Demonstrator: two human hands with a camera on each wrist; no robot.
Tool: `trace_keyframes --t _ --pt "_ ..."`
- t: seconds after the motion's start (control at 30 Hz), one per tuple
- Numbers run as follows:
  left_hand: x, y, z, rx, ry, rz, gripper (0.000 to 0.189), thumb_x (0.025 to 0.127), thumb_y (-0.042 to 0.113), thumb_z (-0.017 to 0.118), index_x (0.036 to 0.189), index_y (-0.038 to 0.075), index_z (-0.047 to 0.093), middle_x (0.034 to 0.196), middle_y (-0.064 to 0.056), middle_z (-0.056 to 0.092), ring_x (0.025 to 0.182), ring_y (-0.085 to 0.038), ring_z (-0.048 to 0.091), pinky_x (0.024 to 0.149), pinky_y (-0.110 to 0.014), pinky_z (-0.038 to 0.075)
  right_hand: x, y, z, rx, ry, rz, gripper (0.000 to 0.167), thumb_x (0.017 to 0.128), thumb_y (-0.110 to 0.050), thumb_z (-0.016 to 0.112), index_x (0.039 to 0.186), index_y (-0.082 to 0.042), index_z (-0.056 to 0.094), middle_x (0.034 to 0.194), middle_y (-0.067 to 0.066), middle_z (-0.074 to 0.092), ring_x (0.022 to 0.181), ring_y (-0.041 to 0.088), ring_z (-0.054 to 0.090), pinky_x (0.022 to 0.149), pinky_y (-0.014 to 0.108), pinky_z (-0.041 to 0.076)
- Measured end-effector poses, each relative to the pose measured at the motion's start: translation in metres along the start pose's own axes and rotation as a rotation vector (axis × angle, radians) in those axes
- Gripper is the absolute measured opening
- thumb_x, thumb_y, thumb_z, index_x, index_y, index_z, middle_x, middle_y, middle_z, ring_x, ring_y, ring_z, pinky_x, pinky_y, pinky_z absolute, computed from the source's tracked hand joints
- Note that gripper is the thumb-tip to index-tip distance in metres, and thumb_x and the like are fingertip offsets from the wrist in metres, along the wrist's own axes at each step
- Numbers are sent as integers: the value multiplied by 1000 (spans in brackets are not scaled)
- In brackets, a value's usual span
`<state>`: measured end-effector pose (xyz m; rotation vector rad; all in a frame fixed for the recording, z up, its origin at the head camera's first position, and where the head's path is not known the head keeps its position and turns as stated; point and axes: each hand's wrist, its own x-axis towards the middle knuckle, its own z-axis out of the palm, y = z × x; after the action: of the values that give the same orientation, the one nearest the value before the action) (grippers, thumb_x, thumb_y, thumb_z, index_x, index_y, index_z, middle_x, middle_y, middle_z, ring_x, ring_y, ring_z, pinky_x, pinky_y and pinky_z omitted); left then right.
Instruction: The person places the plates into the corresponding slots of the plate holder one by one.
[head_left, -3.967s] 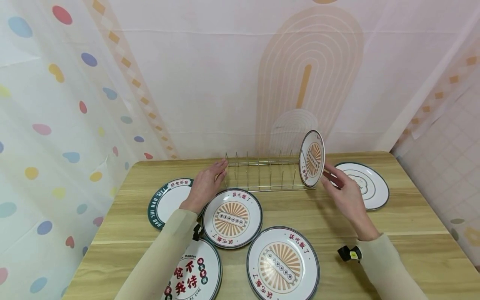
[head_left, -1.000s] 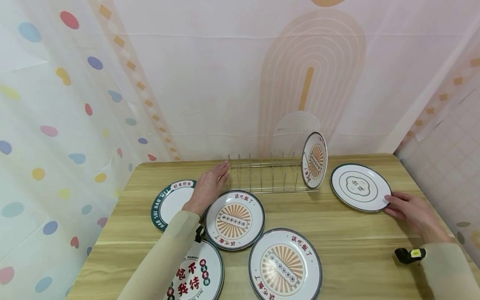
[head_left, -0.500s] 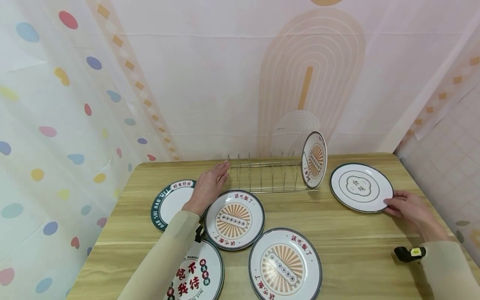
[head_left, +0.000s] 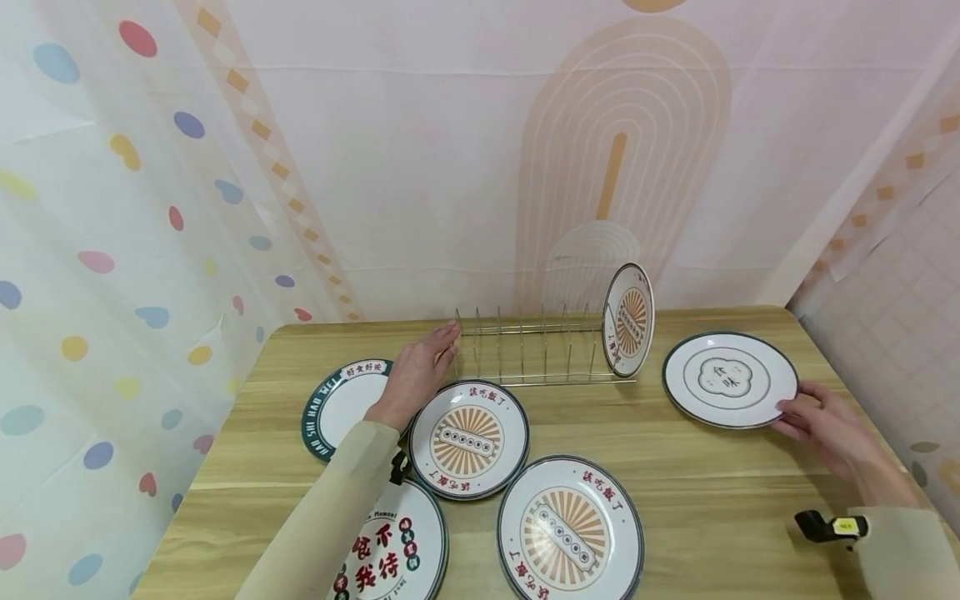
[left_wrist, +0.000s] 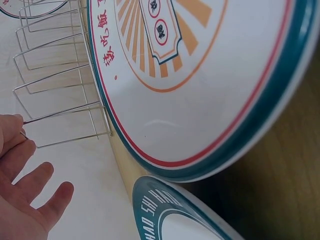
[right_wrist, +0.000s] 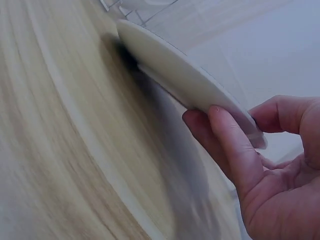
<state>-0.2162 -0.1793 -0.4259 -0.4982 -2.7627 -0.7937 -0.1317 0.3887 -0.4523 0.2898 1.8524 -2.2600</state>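
In the head view my right hand [head_left: 828, 425] holds a white plate with a dark rim [head_left: 729, 380] by its right edge. The right wrist view shows thumb and fingers pinching the rim of this plate [right_wrist: 185, 80], whose underside is raised off the wood with a shadow below. My left hand [head_left: 414, 371] is at the left end of a gold wire dish rack [head_left: 522, 383]. Up close, its thumb and index finger pinch the end wire of the rack [left_wrist: 55, 110], other fingers spread. A sunburst plate [head_left: 628, 321] stands upright in the rack's rightmost part.
A small sunburst plate [head_left: 469, 479] lies before the rack, with a larger sunburst plate [head_left: 570, 562] nearer. Left of them are a green-rimmed plate [head_left: 321, 417], partly behind the left arm, and a red-lettered plate [head_left: 405, 500]. A patterned curtain [head_left: 405, 167] hangs behind the table.
My right hand has left the upright sunburst plate, moved right and taken the dark-rimmed plate by its edge. That plate has since shifted slightly right and risen. The left hand stays at the rack.
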Motion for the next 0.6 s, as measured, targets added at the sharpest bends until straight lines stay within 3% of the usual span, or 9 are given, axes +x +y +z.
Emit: trace_keyframes --t 0.13,0.2,0.37,0.57,0.6 --pt "0 0 0 1 -1 2 41 107 15 59 147 7 58 152 -11 54 139 -35 50 112 -52 44 -7 3 0 61 -49 -64 71 105 7 47 160 4 1 101 -6 70 91 9 72 80 25 61" --pt "0 0 0 0 1 4 41 107 15 59 147 7 58 152 -11 54 140 -36 50 113 -52 43 -10 4 1 100 -74 -91 82 106 7 45 159 4 -18 104 -6 71 94 9 72 81 25 61" --pt "1 0 0 -9 2 7 41 107 15 59 147 4 58 152 -13 54 140 -37 50 112 -53 43 -18 3 3 220 -108 -126 80 106 9 42 163 -8 -11 109 -3 71 96 12 73 83 25 60" --pt "1 -1 1 -10 -1 1 41 107 15 59 147 4 58 152 -12 54 140 -35 50 112 -52 44 -27 0 10 264 -98 -157 84 106 10 43 165 -14 -12 109 -2 70 95 14 74 81 26 61" --pt "1 -1 1 -11 -1 1 41 107 15 59 147 4 58 152 -12 54 140 -35 50 112 -52 44 -29 0 11 269 -93 -165 81 106 10 43 166 -18 -3 109 -2 70 94 14 75 81 26 61"
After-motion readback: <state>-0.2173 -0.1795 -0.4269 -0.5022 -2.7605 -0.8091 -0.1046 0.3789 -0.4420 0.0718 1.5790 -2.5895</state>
